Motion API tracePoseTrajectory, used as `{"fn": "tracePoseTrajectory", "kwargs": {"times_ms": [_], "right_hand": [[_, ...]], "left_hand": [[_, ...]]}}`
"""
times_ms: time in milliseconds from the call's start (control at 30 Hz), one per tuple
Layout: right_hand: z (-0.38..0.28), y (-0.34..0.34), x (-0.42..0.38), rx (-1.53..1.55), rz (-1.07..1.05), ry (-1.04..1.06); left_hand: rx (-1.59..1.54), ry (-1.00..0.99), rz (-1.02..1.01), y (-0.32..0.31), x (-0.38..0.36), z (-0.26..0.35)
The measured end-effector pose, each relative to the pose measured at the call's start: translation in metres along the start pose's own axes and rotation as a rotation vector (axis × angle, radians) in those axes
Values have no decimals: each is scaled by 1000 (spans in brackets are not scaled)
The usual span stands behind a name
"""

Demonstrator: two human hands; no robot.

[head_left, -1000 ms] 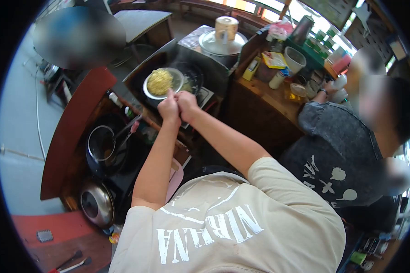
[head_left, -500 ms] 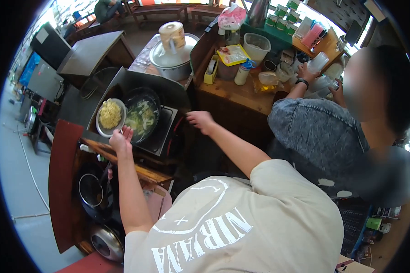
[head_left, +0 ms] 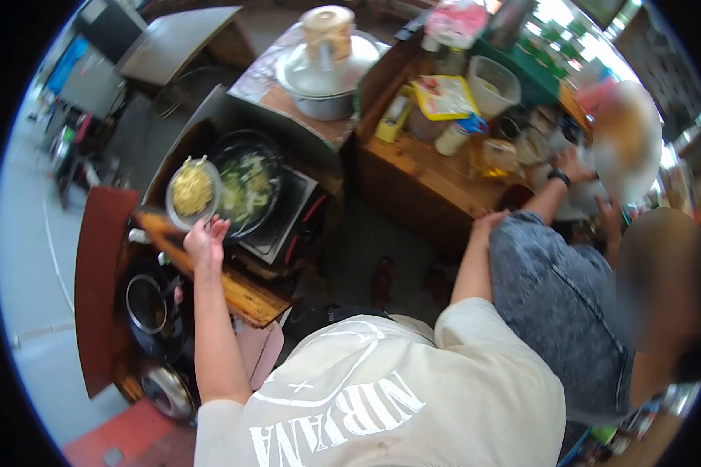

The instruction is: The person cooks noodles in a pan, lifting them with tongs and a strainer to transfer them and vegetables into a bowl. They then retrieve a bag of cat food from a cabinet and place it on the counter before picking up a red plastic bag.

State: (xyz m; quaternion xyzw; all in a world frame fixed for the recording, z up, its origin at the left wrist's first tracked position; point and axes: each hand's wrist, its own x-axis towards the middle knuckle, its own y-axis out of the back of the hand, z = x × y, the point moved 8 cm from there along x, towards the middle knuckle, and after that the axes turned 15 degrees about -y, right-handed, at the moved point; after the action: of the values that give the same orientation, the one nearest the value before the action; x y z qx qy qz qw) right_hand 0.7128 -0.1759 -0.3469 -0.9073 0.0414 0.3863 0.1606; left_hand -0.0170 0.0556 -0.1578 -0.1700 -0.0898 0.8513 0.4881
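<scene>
My left hand is closed at the near edge of a round strainer heaped with yellow noodles. The strainer is held just left of a black wok, in which green leafy vegetables lie in liquid. Under the wok is a stove. Over at the right, my right hand is at the front edge of the wooden counter, close to a dark reddish-brown bowl and the co-worker's grey sleeve. Blur and overlap hide its fingers.
A co-worker in a grey denim shirt stands close on my right, hands among containers. A large lidded pot stands behind the stove. Another pan and a metal lid are at lower left.
My right hand has swung right, from beside the stove to the counter edge near the co-worker. My left hand keeps the strainer beside the wok. The view has turned right.
</scene>
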Motion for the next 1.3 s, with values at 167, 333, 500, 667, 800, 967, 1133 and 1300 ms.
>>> {"fn": "tracePoseTrajectory", "kwargs": {"times_ms": [167,333,500,667,800,967,1133,1300], "right_hand": [[2,20,83,41,-87,-23],[11,30,29,-9,-71,-71],[34,39,-86,-186,-95,-126],[80,61,-199,-528,-203,-264],[115,36,-299,-958,-505,-280],[183,-57,-443,-1179,-971,-243],[226,-114,-538,-1266,-1104,-208],[222,-126,-581,-1256,-1168,-222]], "left_hand": [[-26,-62,-13,-7,1,22],[3,-44,-78,-18,-4,39],[132,-97,-175,-23,-3,62],[248,-146,-289,-18,3,99],[458,-90,-505,-13,31,145],[789,-138,-812,-39,19,234],[1241,-349,-983,-77,-13,244],[1747,-1306,-833,-96,-85,227]]}}
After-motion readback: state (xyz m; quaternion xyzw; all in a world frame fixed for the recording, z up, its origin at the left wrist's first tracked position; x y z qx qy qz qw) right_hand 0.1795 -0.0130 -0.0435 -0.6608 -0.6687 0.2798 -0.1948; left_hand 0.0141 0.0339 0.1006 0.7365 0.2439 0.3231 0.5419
